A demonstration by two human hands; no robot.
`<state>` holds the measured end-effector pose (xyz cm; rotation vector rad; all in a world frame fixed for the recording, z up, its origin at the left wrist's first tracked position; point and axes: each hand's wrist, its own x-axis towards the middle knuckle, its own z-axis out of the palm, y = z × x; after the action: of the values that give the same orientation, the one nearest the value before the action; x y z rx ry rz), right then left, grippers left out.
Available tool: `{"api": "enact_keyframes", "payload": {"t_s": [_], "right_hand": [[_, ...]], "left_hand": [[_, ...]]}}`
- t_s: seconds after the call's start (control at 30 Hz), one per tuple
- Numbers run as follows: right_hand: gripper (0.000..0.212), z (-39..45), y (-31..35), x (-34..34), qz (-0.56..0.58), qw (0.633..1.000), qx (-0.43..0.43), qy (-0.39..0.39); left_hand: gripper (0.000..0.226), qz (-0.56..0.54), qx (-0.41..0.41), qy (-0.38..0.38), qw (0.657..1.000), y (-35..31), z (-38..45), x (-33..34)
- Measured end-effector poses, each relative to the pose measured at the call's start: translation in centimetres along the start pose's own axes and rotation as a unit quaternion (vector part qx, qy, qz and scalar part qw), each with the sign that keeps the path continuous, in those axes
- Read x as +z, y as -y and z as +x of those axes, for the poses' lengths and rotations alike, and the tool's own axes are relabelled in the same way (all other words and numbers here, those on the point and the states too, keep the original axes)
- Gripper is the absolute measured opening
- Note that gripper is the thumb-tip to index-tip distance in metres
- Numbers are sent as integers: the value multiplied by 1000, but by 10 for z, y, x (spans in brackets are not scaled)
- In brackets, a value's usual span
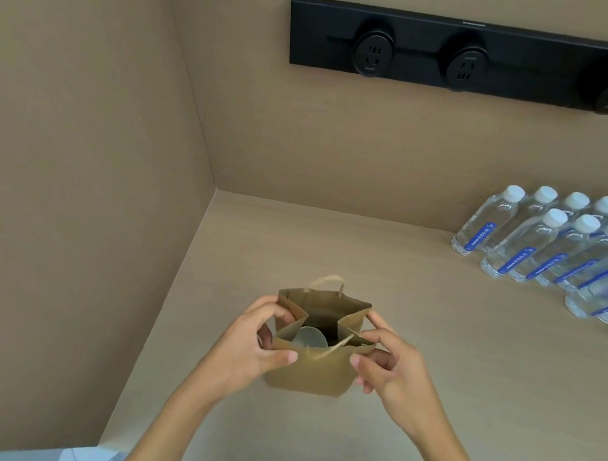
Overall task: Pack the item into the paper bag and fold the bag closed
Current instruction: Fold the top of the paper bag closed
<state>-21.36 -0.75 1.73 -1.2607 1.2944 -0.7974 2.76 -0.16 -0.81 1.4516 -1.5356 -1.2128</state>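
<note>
So the paper bag (308,367) stands upright on the table (470,371), mouth open, something round and pale (310,338) inside. Left hand (255,344) and right hand (389,363) each pinch a side of its rim. Water bottles (565,251) sit far right.

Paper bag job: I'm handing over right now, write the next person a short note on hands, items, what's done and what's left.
Left hand: pinching the left side of the paper bag at its mouth.
Right hand: pinching the right side of the mouth.
Bag stands upright on the table, mouth open, side gussets pushed inward. A pale round item already sits inside; what it is cannot be told.
Done: packing.
Left: press the top flat and fold it closed; one handle droops over the near edge and may need tucking.
Water bottles at far right are not involved.
</note>
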Motion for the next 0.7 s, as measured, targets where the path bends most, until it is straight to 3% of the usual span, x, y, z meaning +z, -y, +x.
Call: {"api": "enact_keyframes", "payload": {"t_s": [0.17, 0.23, 0.3, 0.37, 0.43, 0.53, 0.6, 0.7], "right_hand": [[31, -2, 1, 7, 17, 999, -22, -20], [33, -2, -1, 8, 116, 993, -7, -36], [36, 0, 3, 8, 264, 962, 41, -62], [36, 2, 10, 6, 322, 939, 85, -90], [27, 4, 18, 3, 325, 934, 117, -92], [20, 6, 28, 2, 311, 934, 164, -57], [25, 6, 31, 5, 297, 935, 189, -42], [24, 6, 29, 13, 250, 945, 204, -51]], "left_hand": [[28, 45, -10, -61, 997, 0, -3, 8], [28, 78, 13, -84, 993, -3, -4, 10], [40, 38, 2, -89, 995, -8, -6, 13], [53, -83, -55, -87, 991, -12, -10, 12], [49, -229, -102, -97, 963, -17, -12, 11], [19, -378, -164, -125, 903, -29, -11, 12], [13, -377, -194, -138, 895, -36, -8, 15], [13, -264, -197, -139, 934, -40, -8, 21]]}}
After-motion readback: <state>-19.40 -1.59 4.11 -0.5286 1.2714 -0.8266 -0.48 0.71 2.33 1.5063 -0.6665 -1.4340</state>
